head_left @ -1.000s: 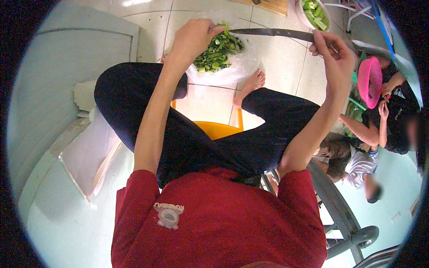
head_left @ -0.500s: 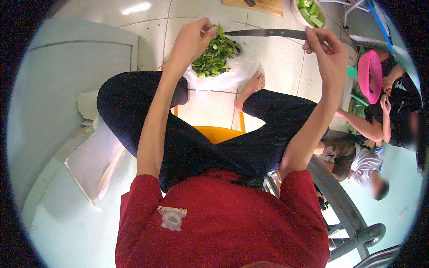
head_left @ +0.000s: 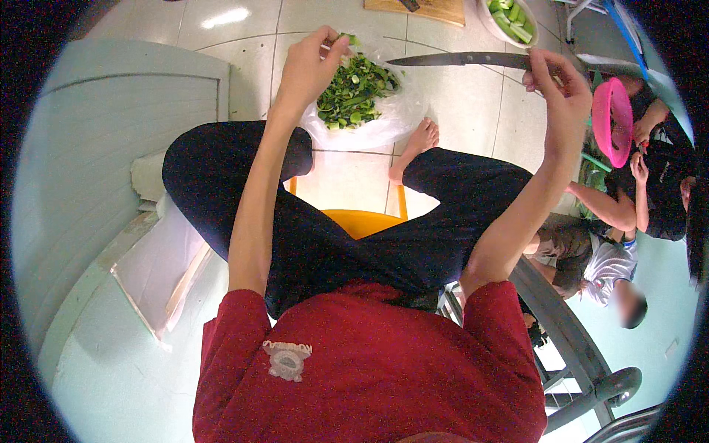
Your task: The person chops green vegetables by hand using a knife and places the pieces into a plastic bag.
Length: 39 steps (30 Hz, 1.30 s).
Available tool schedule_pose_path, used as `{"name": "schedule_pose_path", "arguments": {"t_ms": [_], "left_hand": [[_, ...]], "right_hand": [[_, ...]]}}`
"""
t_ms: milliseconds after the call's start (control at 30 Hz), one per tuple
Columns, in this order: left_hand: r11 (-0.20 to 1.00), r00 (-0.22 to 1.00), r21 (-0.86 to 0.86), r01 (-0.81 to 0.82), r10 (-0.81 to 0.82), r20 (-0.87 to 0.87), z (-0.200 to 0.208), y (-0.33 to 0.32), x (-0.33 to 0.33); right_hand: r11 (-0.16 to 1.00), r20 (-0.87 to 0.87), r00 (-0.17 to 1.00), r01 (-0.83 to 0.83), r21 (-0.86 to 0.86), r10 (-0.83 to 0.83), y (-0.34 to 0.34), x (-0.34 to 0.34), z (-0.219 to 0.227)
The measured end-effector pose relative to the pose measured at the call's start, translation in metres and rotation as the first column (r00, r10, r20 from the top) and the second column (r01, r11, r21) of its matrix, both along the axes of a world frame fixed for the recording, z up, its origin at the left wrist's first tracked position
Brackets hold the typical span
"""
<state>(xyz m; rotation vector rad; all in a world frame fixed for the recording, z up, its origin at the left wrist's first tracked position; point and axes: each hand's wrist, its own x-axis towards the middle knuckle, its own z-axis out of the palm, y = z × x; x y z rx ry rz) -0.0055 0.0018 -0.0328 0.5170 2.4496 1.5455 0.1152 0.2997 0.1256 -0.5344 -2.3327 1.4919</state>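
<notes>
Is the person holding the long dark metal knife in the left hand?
No, the right hand holds the knife by its handle end, with the blade pointing leftward.

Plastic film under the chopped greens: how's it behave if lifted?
The plastic film is probably floppy, since it lies crumpled and translucent. The chopped greens would likely slide or spill, being loose and uncovered.

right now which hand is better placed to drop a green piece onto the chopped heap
The left hand, probably: it pinches a green piece close to the far edge of the chopped heap. The right hand is farther off to the right and holds the knife.
</notes>
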Motion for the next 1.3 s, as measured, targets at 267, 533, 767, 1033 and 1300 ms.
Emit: {"name": "schedule_pose_path", "arguments": {"t_ms": [267, 533, 767, 1033, 1300], "left_hand": [[0.938, 0.988, -0.32, 0.134, -0.152, -0.032, 0.004, 0.0, 0.006], [0.956, 0.993, -0.282, 0.079, -0.099, -0.057, 0.022, 0.002, 0.01], [0.979, 0.99, -0.171, 0.109, -0.122, -0.069, 0.043, 0.007, 0.013], [0.99, 0.994, 0.092, 0.103, -0.098, -0.053, 0.023, 0.013, 0.011], [0.982, 0.995, 0.179, 0.058, -0.07, 0.065, 0.022, 0.011, 0.011]], "right_hand": [[0.996, -0.023, 0.997, 0.072, 0.053, -0.071, -0.005, -0.003, -0.002], [0.996, -0.127, 0.987, 0.093, -0.014, -0.094, -0.003, -0.006, -0.012], [0.976, -0.276, 0.936, 0.208, -0.066, -0.218, -0.004, -0.007, -0.009], [0.984, -0.309, 0.935, 0.159, -0.079, -0.176, -0.019, -0.011, -0.006], [0.992, -0.335, 0.934, 0.115, -0.043, -0.122, -0.028, -0.014, -0.004]]}}
